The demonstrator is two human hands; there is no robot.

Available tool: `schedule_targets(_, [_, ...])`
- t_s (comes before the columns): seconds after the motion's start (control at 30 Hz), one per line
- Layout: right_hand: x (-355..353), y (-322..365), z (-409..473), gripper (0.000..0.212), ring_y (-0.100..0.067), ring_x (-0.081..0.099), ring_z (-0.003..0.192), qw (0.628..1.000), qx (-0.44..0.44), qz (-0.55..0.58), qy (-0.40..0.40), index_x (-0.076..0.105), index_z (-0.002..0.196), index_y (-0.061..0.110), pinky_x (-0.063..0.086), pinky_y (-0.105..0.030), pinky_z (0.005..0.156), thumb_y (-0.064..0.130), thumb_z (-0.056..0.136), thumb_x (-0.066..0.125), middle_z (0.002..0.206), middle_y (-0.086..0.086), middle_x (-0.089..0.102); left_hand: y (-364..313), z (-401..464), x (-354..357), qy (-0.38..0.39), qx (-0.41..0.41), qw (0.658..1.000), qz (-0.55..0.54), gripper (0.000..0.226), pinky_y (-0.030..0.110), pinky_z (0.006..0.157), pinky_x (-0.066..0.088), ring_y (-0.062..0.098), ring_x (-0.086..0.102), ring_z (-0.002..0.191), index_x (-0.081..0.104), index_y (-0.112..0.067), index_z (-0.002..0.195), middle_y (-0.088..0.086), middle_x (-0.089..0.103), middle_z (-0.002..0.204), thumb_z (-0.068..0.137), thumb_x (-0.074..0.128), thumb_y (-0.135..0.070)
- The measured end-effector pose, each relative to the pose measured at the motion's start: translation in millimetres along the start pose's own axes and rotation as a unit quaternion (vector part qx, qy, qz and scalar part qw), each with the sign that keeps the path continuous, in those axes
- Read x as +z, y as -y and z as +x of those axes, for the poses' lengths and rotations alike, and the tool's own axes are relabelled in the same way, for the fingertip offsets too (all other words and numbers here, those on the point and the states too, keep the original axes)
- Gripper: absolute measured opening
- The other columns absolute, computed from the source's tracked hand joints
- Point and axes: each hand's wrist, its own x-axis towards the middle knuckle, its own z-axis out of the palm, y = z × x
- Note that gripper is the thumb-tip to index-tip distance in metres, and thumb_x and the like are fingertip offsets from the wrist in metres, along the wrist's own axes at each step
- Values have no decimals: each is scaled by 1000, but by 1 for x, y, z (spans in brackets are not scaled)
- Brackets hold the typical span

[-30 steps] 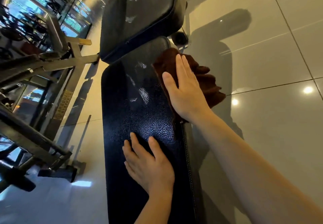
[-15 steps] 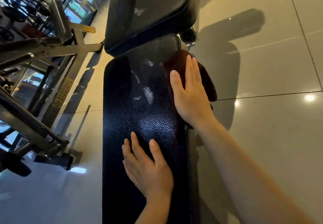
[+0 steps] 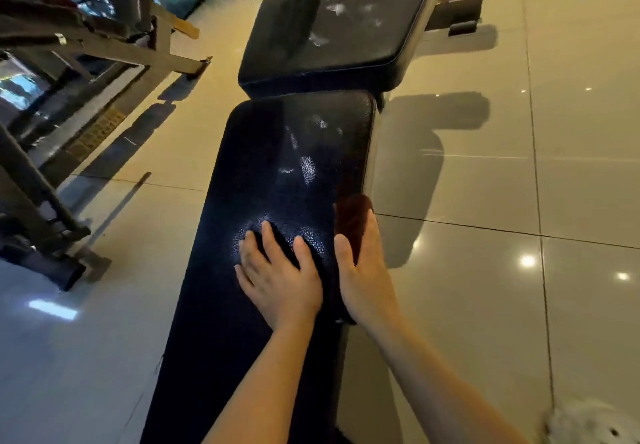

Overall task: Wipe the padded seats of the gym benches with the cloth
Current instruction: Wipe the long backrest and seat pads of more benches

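Glossy tiled floor; long black padded seat. Left hand flat on seat, fingers straight, spread. Right hand, fingers straight, presses brown cloth at seat's right edge. Beyond: second pad, metal frame.

Left hand flat, fingers spread; right hand flat, fingers together, both arms extended

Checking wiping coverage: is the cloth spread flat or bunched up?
Bunched: the cloth shows as a narrow dark wad under the right hand at the seat edge.
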Motion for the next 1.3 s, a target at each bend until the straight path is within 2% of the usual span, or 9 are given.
schedule_targets(0.17, [2, -6, -39, 66, -11, 17, 148, 999, 13, -30, 32, 2, 157, 26, 21, -40, 120, 50, 102, 31, 163, 6, 14, 3, -2, -1, 15, 13, 1000, -19, 73, 46, 119, 1, 27, 7, 149, 16, -19, 154, 13, 14, 161, 92, 11, -55])
schedule_targets(0.33, [-5, -8, -42, 61, 1, 8, 143, 998, 24, -4, 54, 0, 157, 31, 8, -17, 106, 46, 104, 26, 163, 14, 2, 4, -3, 1, 1, 9, 1000, -2, 72, 45, 119, 4, 26, 10, 149, 16, -22, 154, 11, 15, 161, 91, 10, -56])
schedule_targets(0.5, [10, -10, -38, 66, 3, 2, 146, 990, 33, 133, 14, -1, 150, 43, 7, -24, 119, 60, 90, 22, 162, 19, 3, 3, -2, 3, -2, -5, 1000, 17, 72, 44, 120, 4, 24, 11, 149, 18, -25, 153, 7, 14, 161, 89, 12, -57])
schedule_targets(0.67, [5, 8, 3, 65, 0, -2, 148, 990, 33, 138, -25, 1, 155, 31, 6, -32, 123, 53, 97, 20, 163, 16, 3, 3, 1, 3, -13, -10, 1000, 6, 74, 43, 120, 6, 22, 13, 148, 22, -26, 153, 4, 16, 161, 88, 13, -60])
schedule_targets(0.9, [-26, 42, 113, 60, -7, 6, 149, 991, -42, 104, -76, 11, 157, 23, 7, -19, 113, 45, 104, 29, 164, 6, 10, 1, 2, 2, -38, -4, 999, -29, 84, 48, 120, 13, 20, 19, 147, 29, -25, 151, 3, 22, 159, 80, 10, -67])
schedule_targets(1.0, [-15, 19, 75, 61, 4, 2, 146, 989, -85, 92, -75, 13, 157, 25, 1, -1, 106, 46, 104, 32, 163, 10, 9, 2, 3, 1, -36, -3, 999, -25, 83, 49, 119, 15, 20, 21, 146, 30, -25, 151, 3, 22, 159, 81, 11, -66])
schedule_targets(1.1, [9, -15, -1, 60, 4, 4, 147, 988, -95, 107, -52, 8, 153, 38, 9, -9, 115, 50, 100, 34, 161, 21, 6, 3, 4, 3, -44, -1, 998, -35, 82, 48, 117, 17, 21, 22, 146, 32, -24, 150, 4, 25, 158, 81, 14, -65])
schedule_targets(1.17, [20, -26, -35, 62, 5, -1, 147, 992, -62, 109, -25, -2, 148, 47, 4, -6, 113, 55, 95, 30, 157, 34, -4, 3, 4, 3, -46, -1, 998, -37, 82, 49, 116, 19, 21, 23, 145, 33, -24, 150, 4, 26, 157, 81, 16, -65])
schedule_targets(1.3, [11, -20, -20, 61, 9, -5, 145, 993, -59, 101, -20, -3, 146, 44, 0, -5, 112, 60, 94, 24, 153, 38, -9, 3, 4, 3, -49, -1, 998, -43, 82, 50, 116, 21, 22, 25, 144, 34, -23, 149, 5, 28, 157, 81, 17, -64])
